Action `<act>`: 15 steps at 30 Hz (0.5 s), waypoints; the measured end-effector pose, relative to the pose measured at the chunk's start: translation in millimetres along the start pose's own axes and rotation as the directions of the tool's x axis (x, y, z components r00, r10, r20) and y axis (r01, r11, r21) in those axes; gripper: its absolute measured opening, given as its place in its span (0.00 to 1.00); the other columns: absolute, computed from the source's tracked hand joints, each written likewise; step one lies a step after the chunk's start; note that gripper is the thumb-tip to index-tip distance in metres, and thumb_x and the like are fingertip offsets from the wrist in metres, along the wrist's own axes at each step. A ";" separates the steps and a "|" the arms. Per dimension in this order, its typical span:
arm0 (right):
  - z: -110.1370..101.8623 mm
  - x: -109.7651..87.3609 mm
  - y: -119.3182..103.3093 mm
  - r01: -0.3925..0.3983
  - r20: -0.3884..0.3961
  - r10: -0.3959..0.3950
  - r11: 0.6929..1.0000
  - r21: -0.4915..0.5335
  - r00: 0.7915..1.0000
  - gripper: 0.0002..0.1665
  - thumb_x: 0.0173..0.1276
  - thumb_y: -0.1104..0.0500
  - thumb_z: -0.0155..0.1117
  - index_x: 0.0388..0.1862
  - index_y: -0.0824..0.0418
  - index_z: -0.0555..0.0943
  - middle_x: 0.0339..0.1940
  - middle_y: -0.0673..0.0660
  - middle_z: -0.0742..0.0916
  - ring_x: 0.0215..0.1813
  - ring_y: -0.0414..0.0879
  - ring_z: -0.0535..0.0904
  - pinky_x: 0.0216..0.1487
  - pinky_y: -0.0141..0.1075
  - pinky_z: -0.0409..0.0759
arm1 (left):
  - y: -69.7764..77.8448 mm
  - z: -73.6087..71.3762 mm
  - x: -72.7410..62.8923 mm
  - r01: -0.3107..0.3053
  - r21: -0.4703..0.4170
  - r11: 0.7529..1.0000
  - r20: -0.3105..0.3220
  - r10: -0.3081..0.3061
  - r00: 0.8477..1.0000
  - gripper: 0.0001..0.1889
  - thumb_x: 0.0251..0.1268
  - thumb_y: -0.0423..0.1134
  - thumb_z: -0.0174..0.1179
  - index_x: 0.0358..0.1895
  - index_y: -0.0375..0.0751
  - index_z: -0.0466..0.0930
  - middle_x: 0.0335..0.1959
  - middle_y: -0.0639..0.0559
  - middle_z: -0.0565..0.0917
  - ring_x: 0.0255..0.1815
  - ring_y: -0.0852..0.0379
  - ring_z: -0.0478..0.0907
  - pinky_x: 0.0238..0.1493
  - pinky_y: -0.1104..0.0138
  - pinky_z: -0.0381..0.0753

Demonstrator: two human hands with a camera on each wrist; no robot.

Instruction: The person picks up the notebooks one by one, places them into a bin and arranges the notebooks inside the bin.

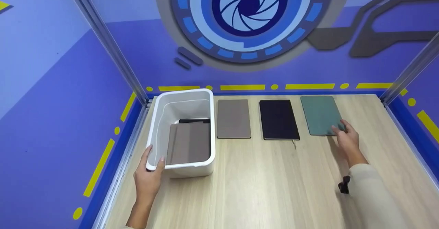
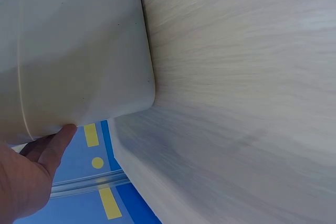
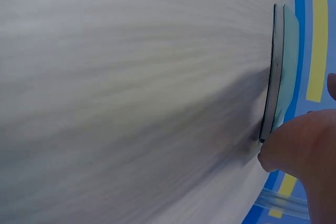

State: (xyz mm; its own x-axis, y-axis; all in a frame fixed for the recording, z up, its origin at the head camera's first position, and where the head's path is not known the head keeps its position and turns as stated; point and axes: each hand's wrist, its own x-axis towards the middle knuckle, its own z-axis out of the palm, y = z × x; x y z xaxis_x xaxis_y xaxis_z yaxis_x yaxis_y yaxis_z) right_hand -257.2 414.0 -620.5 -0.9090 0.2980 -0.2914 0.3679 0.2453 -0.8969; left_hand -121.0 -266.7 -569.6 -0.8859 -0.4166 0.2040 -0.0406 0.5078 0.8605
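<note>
A white plastic bin stands at the left of the table, with a grey-brown notebook inside on top of a black one. My left hand holds the bin's near left corner, thumb over the front rim and fingers at the left rim. At the right lies a flat green notebook. My right hand is at its near right corner, fingers spread, thumb beside the corner. Between bin and green notebook lie another grey-brown notebook and a black notebook with a ribbon.
The wooden table meets a blue printed back wall just behind the notebooks. Metal rails and side panels bound the left and right. A small black clip-like piece shows by the right sleeve.
</note>
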 end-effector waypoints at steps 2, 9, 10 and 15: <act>-1.6 5.2 -1.5 0.023 0.013 -0.022 0.996 -0.086 1.000 0.48 0.86 0.41 0.47 0.91 0.55 0.40 0.91 0.62 0.38 0.91 0.65 0.31 0.89 0.59 0.39 | -0.4 -0.2 -0.7 -0.008 -0.010 1.000 -0.003 0.008 1.000 0.35 0.70 0.43 0.72 0.79 0.55 0.73 0.41 0.36 0.84 0.28 0.63 0.72 0.25 0.69 0.71; -0.7 22.3 -7.4 0.014 0.045 0.000 0.951 -0.309 0.999 0.49 0.86 0.43 0.46 0.90 0.58 0.36 0.89 0.68 0.31 0.88 0.75 0.28 0.85 0.71 0.37 | -1.6 -0.6 -2.1 -0.016 -0.035 0.999 0.003 0.016 1.000 0.34 0.71 0.42 0.71 0.78 0.57 0.73 0.39 0.38 0.84 0.27 0.65 0.72 0.25 0.69 0.72; 0.0 23.9 -8.4 0.008 0.050 0.010 0.942 -0.335 0.999 0.49 0.86 0.43 0.46 0.90 0.59 0.36 0.88 0.69 0.31 0.87 0.77 0.28 0.84 0.73 0.37 | -1.8 -0.7 -2.1 -0.014 -0.035 0.999 0.005 0.015 1.000 0.34 0.71 0.42 0.71 0.78 0.57 0.73 0.41 0.37 0.84 0.28 0.64 0.72 0.25 0.69 0.73; 4.6 28.6 -9.5 0.012 0.069 0.020 0.900 -0.436 0.997 0.52 0.84 0.38 0.48 0.90 0.61 0.38 0.88 0.74 0.33 0.85 0.83 0.31 0.81 0.77 0.39 | -1.9 -0.2 -2.2 -0.014 -0.027 1.000 0.004 0.014 1.000 0.34 0.70 0.42 0.71 0.78 0.57 0.73 0.29 0.45 0.78 0.22 0.64 0.69 0.23 0.68 0.71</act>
State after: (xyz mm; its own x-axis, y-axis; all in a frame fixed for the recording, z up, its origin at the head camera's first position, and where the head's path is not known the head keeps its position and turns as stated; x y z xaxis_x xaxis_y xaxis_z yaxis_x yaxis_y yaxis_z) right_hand -287.6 416.0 -621.8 -0.9129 0.2385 -0.3314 0.4054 0.6262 -0.6660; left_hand -118.9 -266.9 -571.5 -0.8885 -0.4060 0.2141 -0.0157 0.4930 0.8699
